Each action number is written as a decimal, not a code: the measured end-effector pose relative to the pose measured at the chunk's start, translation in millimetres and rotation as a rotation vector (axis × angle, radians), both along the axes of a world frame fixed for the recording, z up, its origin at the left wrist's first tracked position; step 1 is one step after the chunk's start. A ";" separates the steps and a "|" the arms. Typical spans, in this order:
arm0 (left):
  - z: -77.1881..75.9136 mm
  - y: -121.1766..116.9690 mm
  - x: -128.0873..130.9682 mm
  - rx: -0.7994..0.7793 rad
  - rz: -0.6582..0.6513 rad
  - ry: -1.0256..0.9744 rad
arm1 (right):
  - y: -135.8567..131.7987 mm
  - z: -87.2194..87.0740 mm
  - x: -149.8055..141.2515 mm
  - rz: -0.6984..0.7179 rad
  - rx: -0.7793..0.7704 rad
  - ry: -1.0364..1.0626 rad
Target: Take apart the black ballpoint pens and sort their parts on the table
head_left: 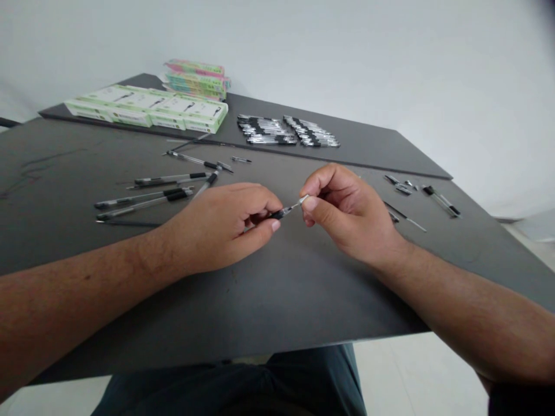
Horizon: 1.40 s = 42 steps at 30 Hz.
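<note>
My left hand is closed around a black-gripped pen, its tip end pointing right and slightly up. Most of the pen's barrel is hidden inside the fingers. At that tip, my right hand pinches a small whitish piece between thumb and forefinger. I cannot make out exactly what the piece is; it looks like a pen tip part. A thin stem runs between it and the pen. Both hands are held above the dark table, close together.
Loose pens and pen parts lie left of my left hand. More parts and a pen lie at right. Behind are two rows of pens, flat white-green boxes and a stack of colourful packets.
</note>
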<state>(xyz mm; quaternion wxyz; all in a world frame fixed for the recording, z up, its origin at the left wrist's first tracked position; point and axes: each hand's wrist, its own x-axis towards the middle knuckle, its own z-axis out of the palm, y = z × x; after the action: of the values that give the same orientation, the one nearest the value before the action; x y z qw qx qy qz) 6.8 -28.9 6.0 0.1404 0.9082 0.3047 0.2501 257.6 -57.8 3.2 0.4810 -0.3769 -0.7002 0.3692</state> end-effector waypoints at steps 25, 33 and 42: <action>3.6 1.1 -2.1 0.015 -0.047 0.073 | -0.7 -8.6 9.9 -0.049 0.438 -0.480; -0.4 1.1 -3.5 0.093 -0.093 0.126 | 3.7 -10.8 11.8 0.010 0.637 -0.608; -0.9 1.6 -3.7 0.071 -0.086 0.178 | 3.4 -11.4 13.3 0.074 0.651 -0.778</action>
<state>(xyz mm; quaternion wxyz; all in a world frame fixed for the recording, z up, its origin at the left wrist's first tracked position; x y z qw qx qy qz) 3.2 -27.3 5.2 0.0913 0.9435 0.2676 0.1727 271.0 -54.4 -8.2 0.2639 -0.2918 -0.9191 -0.0191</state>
